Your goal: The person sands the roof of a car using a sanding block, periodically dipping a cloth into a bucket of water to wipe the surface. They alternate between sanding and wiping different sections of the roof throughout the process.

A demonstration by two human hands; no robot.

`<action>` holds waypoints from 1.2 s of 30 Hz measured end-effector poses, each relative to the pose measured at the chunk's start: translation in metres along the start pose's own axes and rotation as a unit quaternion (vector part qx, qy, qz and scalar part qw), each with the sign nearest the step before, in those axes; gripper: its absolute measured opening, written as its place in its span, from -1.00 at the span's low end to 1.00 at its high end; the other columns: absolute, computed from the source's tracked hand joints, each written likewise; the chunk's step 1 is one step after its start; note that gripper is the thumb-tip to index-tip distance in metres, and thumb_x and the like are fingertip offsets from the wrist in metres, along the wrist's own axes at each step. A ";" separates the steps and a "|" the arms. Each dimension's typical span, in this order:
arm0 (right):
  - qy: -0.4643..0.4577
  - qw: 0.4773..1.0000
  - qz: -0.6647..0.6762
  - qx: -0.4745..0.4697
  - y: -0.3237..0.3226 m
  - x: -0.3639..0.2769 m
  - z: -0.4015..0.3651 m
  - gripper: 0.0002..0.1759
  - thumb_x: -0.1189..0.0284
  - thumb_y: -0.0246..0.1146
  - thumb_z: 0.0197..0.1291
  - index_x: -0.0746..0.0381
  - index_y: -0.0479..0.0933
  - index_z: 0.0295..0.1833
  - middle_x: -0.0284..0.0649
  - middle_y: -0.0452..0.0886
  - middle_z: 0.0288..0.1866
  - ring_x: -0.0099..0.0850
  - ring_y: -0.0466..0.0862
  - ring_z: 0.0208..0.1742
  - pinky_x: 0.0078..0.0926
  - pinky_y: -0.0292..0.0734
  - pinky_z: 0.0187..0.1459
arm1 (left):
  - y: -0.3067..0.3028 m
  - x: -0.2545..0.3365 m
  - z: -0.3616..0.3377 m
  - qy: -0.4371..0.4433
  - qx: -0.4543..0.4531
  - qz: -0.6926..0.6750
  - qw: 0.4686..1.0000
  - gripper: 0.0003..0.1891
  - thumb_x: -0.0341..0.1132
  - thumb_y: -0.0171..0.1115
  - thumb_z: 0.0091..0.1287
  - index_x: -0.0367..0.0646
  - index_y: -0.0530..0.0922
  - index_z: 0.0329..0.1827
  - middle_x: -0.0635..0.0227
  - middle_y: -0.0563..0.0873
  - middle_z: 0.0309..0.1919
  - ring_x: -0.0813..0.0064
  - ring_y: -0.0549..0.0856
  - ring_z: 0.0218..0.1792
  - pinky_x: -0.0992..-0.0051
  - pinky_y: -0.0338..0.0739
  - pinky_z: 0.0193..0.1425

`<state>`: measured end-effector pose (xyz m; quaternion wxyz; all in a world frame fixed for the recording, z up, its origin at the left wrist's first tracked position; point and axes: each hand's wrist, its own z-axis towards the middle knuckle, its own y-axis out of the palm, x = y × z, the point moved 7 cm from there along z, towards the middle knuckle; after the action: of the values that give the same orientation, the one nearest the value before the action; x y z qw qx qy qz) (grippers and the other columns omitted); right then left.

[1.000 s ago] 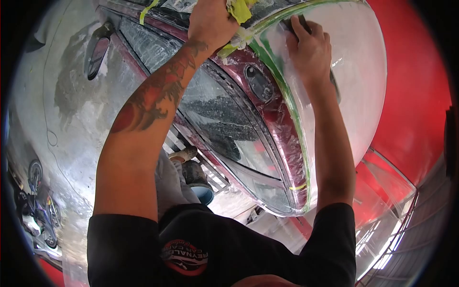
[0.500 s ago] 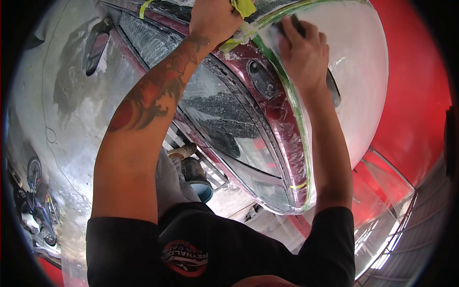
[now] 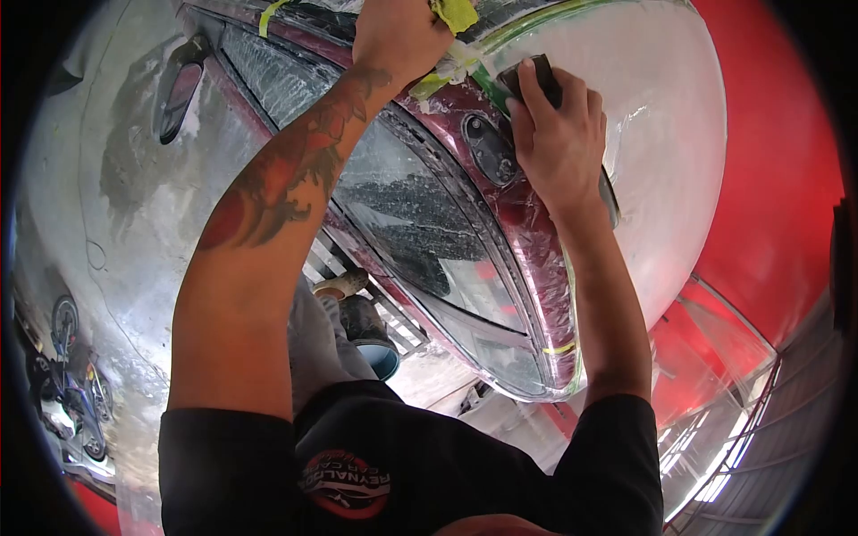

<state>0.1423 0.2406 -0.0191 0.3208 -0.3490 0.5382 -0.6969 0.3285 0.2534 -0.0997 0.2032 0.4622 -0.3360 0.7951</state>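
Head view: 2 bare hands on a car. Right hand (image 3: 559, 143) bent around 1 dark block (image 3: 550, 82), thumb and fingers pinching it; the block's front end sticks out past the fingertips, its rear end (image 3: 611, 201) shows beside the wrist. The block rests at the edge of a pale panel (image 3: 670, 134), which extends to the right of this hand. Green band (image 3: 490, 87) just left of the block. Left of the right hand, near it: 1 dark oval fitting (image 3: 488, 147) in a maroon panel (image 3: 536, 237).

Left hand (image 3: 402, 40) beyond and left of the right, well apart from the block. Crumpled yellow-green piece (image 3: 458, 13) at its fingers; fingertips hidden, so cannot tell whether pinched or merely touched. Yellow-green tape (image 3: 433, 85) just below this hand, to its right. Dusty window (image 3: 393, 205) below it; side mirror (image 3: 181, 100) well to its left.
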 end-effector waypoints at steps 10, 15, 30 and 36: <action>0.024 0.999 -0.041 -0.008 0.006 0.005 0.013 -0.53 0.35 0.35 0.24 -0.03 0.61 0.30 -0.12 0.62 0.12 0.01 0.62 0.03 -0.06 0.58 0.01 | -0.002 0.003 -0.002 -0.010 0.000 -0.015 1.000 -0.54 -0.44 0.39 0.17 -0.21 0.56 0.17 -0.04 0.64 0.05 -0.14 0.58 0.15 0.09 0.51 0.21; 0.033 0.998 -0.054 -0.011 0.009 0.015 0.021 -0.52 0.29 0.34 0.24 -0.03 0.58 0.30 -0.12 0.57 0.15 0.00 0.58 0.07 -0.03 0.54 0.00 | -0.002 0.002 -0.005 -0.003 0.001 -0.030 1.000 -0.52 -0.46 0.40 0.15 -0.21 0.56 0.19 -0.04 0.63 0.06 -0.15 0.58 0.15 0.09 0.50 0.23; -0.027 0.999 0.033 -0.029 -0.014 0.011 -0.026 -0.43 0.38 0.43 0.17 -0.04 0.57 0.34 -0.15 0.55 0.23 -0.06 0.57 0.11 -0.04 0.50 0.06 | 0.000 -0.001 -0.001 -0.010 -0.015 -0.012 1.000 -0.50 -0.44 0.42 0.14 -0.20 0.55 0.19 -0.04 0.62 0.06 -0.14 0.58 0.15 0.08 0.50 0.22; -0.055 0.998 0.037 -0.012 0.001 0.013 0.006 -0.47 0.38 0.41 0.19 -0.03 0.58 0.31 -0.16 0.56 0.19 -0.04 0.56 0.10 -0.08 0.51 0.07 | -0.001 0.003 -0.005 0.008 -0.005 -0.016 1.000 -0.53 -0.44 0.41 0.15 -0.22 0.56 0.18 -0.03 0.63 0.07 -0.12 0.60 0.16 0.11 0.51 0.23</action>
<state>0.1401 0.2270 -0.0171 0.3714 -0.3705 0.5406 -0.6577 0.3249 0.2582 -0.0988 0.2211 0.4603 -0.3311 0.7935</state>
